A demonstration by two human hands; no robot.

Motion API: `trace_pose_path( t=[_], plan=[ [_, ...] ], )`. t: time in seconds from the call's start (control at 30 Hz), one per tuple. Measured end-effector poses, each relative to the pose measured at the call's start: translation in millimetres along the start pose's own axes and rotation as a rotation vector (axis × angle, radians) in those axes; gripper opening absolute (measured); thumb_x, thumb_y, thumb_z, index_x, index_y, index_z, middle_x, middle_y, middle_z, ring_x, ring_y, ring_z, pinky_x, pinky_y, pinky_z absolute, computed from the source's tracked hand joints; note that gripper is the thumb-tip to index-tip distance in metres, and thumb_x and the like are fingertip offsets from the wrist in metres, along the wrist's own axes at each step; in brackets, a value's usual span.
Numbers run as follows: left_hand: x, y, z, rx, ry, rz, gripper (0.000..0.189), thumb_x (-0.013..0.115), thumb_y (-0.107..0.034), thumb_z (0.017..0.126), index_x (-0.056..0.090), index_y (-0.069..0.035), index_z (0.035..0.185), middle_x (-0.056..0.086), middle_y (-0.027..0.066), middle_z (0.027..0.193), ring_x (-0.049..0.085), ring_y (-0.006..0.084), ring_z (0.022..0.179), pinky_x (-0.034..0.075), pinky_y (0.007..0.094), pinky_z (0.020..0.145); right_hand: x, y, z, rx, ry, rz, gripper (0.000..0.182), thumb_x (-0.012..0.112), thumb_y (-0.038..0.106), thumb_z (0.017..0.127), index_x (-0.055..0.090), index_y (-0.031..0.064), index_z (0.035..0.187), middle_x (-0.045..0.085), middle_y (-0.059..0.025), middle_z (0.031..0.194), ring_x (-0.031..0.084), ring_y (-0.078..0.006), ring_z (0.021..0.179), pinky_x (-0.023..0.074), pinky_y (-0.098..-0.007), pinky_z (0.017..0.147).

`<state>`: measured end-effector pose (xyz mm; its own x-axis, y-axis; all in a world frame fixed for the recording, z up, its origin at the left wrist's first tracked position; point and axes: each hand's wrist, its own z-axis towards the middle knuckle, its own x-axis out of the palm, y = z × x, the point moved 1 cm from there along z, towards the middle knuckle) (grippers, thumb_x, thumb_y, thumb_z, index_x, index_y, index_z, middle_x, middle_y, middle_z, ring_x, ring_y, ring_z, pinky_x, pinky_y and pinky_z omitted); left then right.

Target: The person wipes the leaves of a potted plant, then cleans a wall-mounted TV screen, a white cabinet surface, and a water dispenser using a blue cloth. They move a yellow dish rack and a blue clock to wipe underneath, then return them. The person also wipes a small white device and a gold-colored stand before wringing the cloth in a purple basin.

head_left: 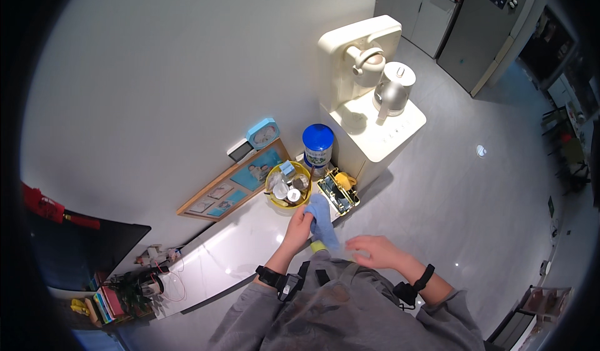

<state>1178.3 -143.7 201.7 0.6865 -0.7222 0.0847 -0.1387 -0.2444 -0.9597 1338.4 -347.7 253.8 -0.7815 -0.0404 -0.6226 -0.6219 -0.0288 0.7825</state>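
Observation:
My left hand grips a light blue cloth, which hangs over the front edge of the white cabinet top. My right hand is to the right of the cloth, apart from it, with spread, slightly blurred fingers and nothing held. Just beyond the cloth stands a yellow round basket with jars and small boxes in it. Beside it sits a gold wire rack with a dark flat panel, and a yellow cup at its back. A tin with a blue lid stands behind these.
A cream water dispenser with a glass kettle rises at the cabinet's far end. Against the wall lean a wooden photo frame and a blue clock. A television and a plant are at left.

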Motion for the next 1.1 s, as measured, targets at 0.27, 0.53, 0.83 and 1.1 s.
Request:
trace_pose_path(
  t=[0.27,0.53,0.83,1.1],
  plan=[
    [-11.0,21.6,34.4,-0.145,0.214,-0.139,0.027,0.045,-0.019,0.103,0.051,-0.003,0.124,0.059,0.002,0.112,0.054,0.0106,0.105,0.043,0.026,0.092,63.4,-58.4,114.7,0.624,-0.475,1.321,0.062,0.059,0.033,0.097,0.03,0.0088,0.146,0.044,-0.0139,0.14,0.05,-0.0195,0.122,0.0448,-0.0341,0.098],
    [-34.6,58.0,67.5,0.036,-0.163,-0.113,0.044,0.047,0.0,0.098,0.031,-0.001,0.138,0.047,0.0187,0.134,0.059,0.0196,0.112,0.046,0.031,0.094,28.2,-113.8,222.3,0.344,-0.794,0.313,0.04,0.061,0.004,0.084,0.05,0.0001,0.122,0.058,-0.0156,0.118,0.058,-0.0262,0.109,0.0457,-0.0374,0.095],
    [-54.5,119.3,154.0,0.007,-0.231,0.044,0.042,0.054,-0.01,0.099,0.036,-0.004,0.137,0.054,0.0141,0.128,0.061,0.0184,0.108,0.05,0.0293,0.086,0.5,-251.2,349.6,0.25,-0.444,-0.487,0.061,0.071,0.033,0.078,0.054,0.0155,0.134,0.036,-0.022,0.147,0.031,-0.0458,0.135,0.0274,-0.0552,0.11],
    [-72.6,131.2,291.9,-0.014,-0.245,0.121,0.042,0.044,-0.023,0.104,0.039,-0.008,0.143,0.05,0.0072,0.125,0.053,0.0138,0.105,0.047,0.0304,0.09,20.8,-256.5,348.5,0.088,-0.305,-0.556,0.054,0.072,0.027,0.076,0.059,0.0183,0.127,0.043,-0.0153,0.143,0.037,-0.0403,0.132,0.026,-0.0566,0.111]
  ],
)
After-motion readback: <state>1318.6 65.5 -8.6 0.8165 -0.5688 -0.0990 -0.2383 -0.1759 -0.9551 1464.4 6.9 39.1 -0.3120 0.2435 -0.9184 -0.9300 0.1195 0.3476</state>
